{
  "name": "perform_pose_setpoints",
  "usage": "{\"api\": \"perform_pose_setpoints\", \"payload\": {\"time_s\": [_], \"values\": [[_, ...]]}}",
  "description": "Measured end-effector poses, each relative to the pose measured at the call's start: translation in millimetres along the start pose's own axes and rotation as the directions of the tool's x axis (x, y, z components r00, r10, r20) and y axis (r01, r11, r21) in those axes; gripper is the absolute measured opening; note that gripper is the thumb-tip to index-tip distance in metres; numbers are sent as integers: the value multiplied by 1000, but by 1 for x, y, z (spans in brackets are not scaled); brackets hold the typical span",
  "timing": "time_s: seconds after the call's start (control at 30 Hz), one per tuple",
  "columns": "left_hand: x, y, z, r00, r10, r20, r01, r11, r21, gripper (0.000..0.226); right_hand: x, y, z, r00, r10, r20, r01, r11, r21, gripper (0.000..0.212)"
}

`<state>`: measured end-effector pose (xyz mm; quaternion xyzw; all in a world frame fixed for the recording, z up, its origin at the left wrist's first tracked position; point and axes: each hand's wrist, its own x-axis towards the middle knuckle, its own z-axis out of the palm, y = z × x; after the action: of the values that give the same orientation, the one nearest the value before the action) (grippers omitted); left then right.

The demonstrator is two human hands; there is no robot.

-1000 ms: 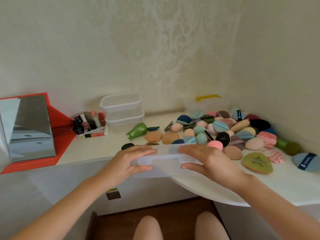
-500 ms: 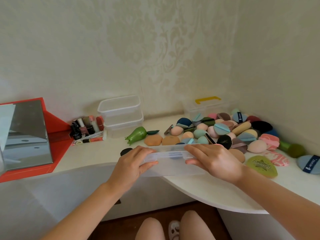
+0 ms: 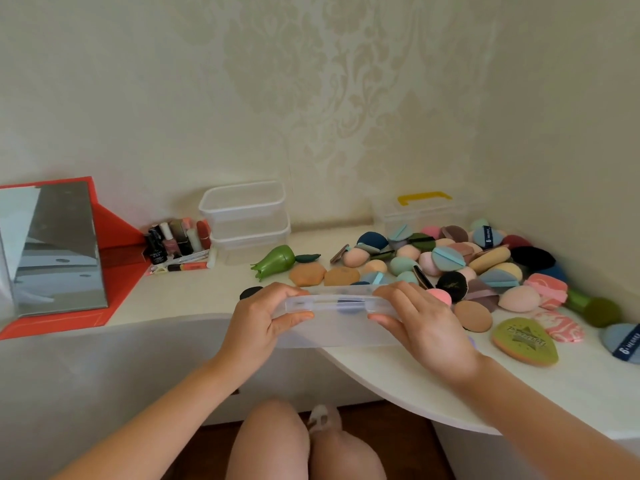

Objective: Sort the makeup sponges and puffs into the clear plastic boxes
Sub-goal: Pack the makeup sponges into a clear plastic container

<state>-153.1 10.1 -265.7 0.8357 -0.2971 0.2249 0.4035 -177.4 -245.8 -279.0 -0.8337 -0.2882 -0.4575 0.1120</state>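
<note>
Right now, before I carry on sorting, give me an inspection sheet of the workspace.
Surface: white desk, curved front edge, set into a corner between two walls.
Job's things: clear box at the front edge, held in both hands; pile of sponges and puffs loose on the right; two stacked boxes at the back wall, seemingly empty; yellow-handled box behind the pile.
Clutter: nail polish bottles; green pear-shaped case; mirror on a red stand at the left.
Grippers: left hand grips the clear box's left end; right hand grips its right end.
Cables: nothing seen.
Surroundings: patterned wallpaper; the person's knees below the desk.
</note>
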Motion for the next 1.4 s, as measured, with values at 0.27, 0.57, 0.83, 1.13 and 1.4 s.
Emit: {"api": "perform_pose_setpoints", "payload": {"time_s": [0.27, 0.57, 0.83, 1.13, 1.4], "values": [[2, 1, 1, 1000, 3, -21, -3, 1000, -9, 63, 7, 9, -2, 991, -117, -59, 115, 993, -40, 32], [8, 15, -8, 994, -96, 51, 102, 987, -126, 43, 3, 6, -3, 998, -43, -38, 42, 999, -26, 37], [27, 29, -25, 954, -204, 220, 239, 960, -147, 26, 5, 3, -6, 991, 133, 0, -132, 986, 104, 40], [44, 30, -42, 950, -304, 72, 312, 909, -276, 30, 2, 0, -17, 997, -45, 59, 46, 999, -15, 45], [70, 43, -70, 903, -429, -33, 349, 776, -526, 27, 22, -10, -41, 978, -201, 53, 202, 979, -22, 39]]}}
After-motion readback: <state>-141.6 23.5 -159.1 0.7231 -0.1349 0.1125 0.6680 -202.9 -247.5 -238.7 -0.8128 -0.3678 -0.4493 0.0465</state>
